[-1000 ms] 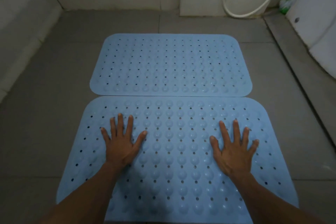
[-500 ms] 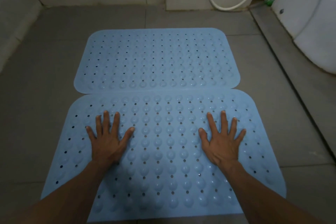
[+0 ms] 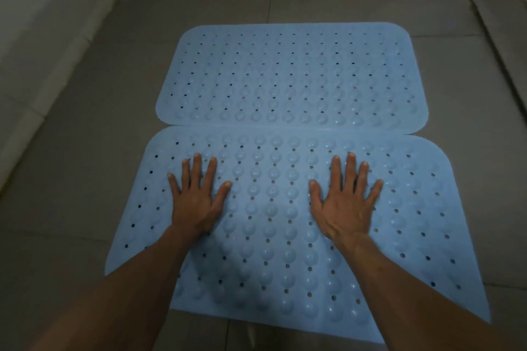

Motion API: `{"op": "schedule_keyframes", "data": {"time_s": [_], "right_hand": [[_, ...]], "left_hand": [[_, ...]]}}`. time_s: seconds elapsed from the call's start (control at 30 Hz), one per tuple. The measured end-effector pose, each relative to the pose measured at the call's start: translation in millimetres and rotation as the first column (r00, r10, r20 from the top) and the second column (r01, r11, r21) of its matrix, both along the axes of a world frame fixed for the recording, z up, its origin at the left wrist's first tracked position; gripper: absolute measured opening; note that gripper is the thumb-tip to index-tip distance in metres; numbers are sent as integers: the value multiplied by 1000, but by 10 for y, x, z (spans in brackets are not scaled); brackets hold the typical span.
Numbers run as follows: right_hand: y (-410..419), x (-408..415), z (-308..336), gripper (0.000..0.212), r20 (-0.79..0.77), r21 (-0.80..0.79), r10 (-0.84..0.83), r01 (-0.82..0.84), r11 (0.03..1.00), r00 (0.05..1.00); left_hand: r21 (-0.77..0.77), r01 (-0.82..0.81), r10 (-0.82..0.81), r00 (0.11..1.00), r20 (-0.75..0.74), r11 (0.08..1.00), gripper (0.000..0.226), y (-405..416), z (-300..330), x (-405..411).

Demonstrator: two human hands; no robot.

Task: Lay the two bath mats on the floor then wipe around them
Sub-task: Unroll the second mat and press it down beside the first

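Pressing: left hand (image 3: 196,202) and right hand (image 3: 345,202), fingers flat and spread, holding nothing, on near mat (image 3: 271,279)
far mat (image 3: 291,77): 12 o'clock, edges touching
change: hands unmoved since a second ago
meaning: mats laid; floor (image 3: 71,151) wiping next

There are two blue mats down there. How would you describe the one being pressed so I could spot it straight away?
Start from the grey tiled floor, where two light blue bath mats lie edge to edge. The near bath mat is the one closer to the person. Unlike the far bath mat by the wall, it has the left hand and right hand flat on it.
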State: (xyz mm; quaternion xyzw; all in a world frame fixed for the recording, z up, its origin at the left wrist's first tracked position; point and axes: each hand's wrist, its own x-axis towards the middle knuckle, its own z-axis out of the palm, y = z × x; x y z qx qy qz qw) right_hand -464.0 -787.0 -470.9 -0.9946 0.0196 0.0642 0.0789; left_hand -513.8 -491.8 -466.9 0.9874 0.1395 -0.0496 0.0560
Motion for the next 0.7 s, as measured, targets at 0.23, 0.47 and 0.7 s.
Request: {"op": "schedule_keyframes", "data": {"time_s": [0.23,0.47,0.7], "right_hand": [[-1,20,38,81,-21,-19,-1,1,1000,1000],[65,2,94,82,28,-44,-27,28,999,999],[1347,372,272,65,190,201,-37,-2,980,981]], "left_hand": [[7,-1,1,999,-49,1000,72,-2,34,65],[-65,22,-16,996,91,998,65,50,198,261],[-108,14,15,965,260,994,62,275,70,775]]}}
